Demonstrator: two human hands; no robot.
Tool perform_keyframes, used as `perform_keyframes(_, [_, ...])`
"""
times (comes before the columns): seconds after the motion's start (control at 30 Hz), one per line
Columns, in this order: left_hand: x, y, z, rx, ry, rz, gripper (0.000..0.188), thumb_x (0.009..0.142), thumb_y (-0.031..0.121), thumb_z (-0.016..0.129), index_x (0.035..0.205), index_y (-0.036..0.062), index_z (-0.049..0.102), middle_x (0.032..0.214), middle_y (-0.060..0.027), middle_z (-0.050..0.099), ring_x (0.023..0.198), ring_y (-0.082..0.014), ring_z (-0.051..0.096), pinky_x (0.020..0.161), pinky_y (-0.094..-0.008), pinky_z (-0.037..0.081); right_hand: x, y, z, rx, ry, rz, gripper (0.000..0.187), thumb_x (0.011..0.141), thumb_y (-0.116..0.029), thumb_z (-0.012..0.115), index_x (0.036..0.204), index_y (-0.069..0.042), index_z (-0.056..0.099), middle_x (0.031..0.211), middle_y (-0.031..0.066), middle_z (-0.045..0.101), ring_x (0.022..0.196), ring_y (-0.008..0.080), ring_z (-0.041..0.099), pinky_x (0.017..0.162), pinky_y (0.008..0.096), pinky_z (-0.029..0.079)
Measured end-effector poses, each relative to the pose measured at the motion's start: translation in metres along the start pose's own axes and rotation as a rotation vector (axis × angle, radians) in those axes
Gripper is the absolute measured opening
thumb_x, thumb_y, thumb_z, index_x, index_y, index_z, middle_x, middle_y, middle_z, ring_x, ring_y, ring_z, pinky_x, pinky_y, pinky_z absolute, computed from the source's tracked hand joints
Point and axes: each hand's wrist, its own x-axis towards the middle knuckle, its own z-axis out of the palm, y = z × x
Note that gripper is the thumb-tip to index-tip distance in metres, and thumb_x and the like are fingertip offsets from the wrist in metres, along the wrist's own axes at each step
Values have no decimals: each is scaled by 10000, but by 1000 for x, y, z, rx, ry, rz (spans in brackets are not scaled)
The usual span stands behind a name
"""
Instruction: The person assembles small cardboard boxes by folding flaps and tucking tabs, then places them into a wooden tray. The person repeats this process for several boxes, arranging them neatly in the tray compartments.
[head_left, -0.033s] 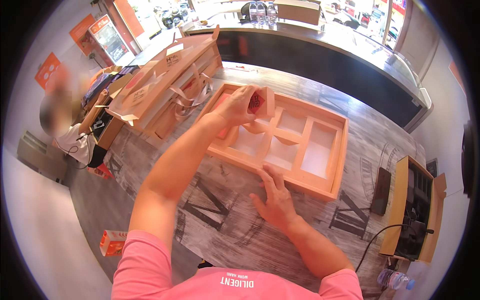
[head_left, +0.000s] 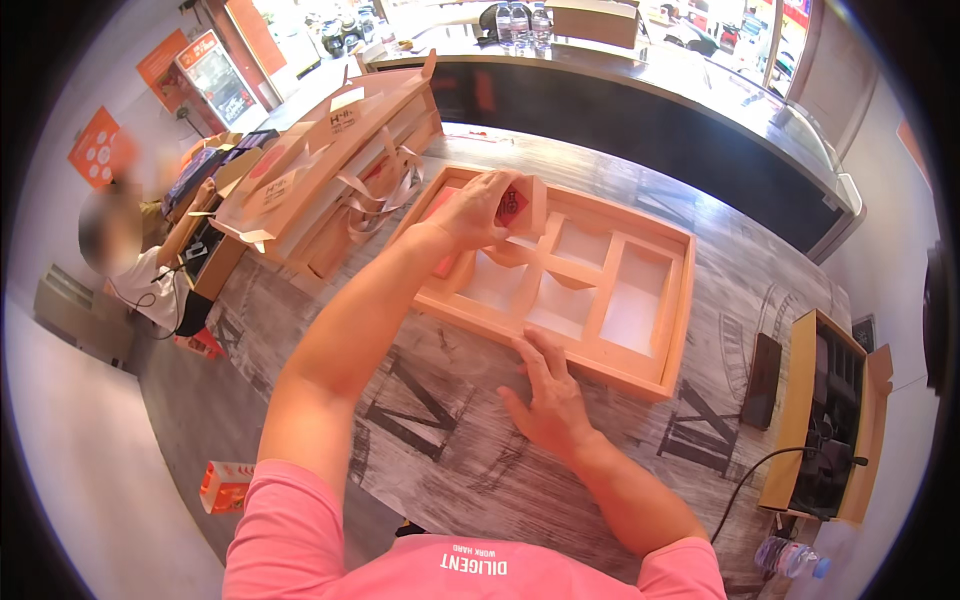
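My left hand (head_left: 468, 212) is closed around a small pale box (head_left: 537, 208) that bears a red diamond label with dark lettering. It holds this box above the left part of a shallow light-brown gift box tray (head_left: 688, 285). Dividers split the tray into several compartments with whitish bottoms. Something flat and red (head_left: 443, 264) lies at the tray's left end, partly covered by my left hand and wrist. At the near edge of the tray, my right hand (head_left: 555, 408) has its fingers apart and holds nothing; its fingertips touch or nearly touch the rim.
Large carton gift bags with ribbon handles (head_left: 330, 150) stand at the back left. To the right lie a dark phone-like slab (head_left: 762, 382) and an open carton (head_left: 800, 420) with black gear and a cable. Another person (head_left: 150, 265) works at far left. A counter (head_left: 600, 115) runs behind.
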Motion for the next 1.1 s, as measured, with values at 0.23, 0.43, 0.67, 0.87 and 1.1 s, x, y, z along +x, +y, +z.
perform_keyframes(0.23, [16, 11, 0, 62, -202, -19, 866, 768, -19, 795, 1561, 90, 465, 1576, -185, 512, 1483, -368, 476, 1219, -409, 449, -1, 0, 0, 8, -13, 32, 699, 899, -171, 794, 1511, -34, 485, 1575, 240, 453, 1378, 458, 538, 1077, 495, 542])
perform_keyframes(0.43, [28, 6, 1, 148, -309, 29, 773, 758, -1, 813, 1478, 90, 546, 1516, -173, 561, 1445, -349, 512, 1177, -398, 477, -1, 1, 2, -1, 5, 15, 691, 901, -177, 790, 1510, -36, 496, 1568, 244, 469, 1370, 459, 544, 1074, 500, 542])
perform_keyframes(0.67, [41, -27, 27, 138, -419, -1, 617, 707, 216, 886, 1258, 100, 636, 1241, -156, 662, 1235, -367, 616, 1038, -421, 506, 1, -7, 1, 39, -6, 12, 696, 886, -110, 801, 1514, -45, 505, 1580, 221, 451, 1340, 402, 581, 1002, 451, 601])
perform_keyframes(0.87, [22, -10, 28, 96, -418, -96, 937, 759, 190, 863, 1602, 86, 469, 1628, -175, 453, 1537, -329, 404, 1266, -371, 356, 2, -6, 4, 2, 35, -43, 714, 851, -58, 817, 1502, -40, 525, 1568, 194, 456, 1123, 304, 698, 890, 387, 616])
perform_keyframes(1.1, [13, -7, -9, 168, -327, -28, 832, 809, 213, 840, 1572, 122, 520, 1579, -189, 519, 1482, -353, 474, 1237, -429, 398, 1, -4, 6, 12, 27, -45, 726, 834, -47, 821, 1498, -27, 529, 1553, 193, 465, 1044, 274, 721, 867, 380, 597])
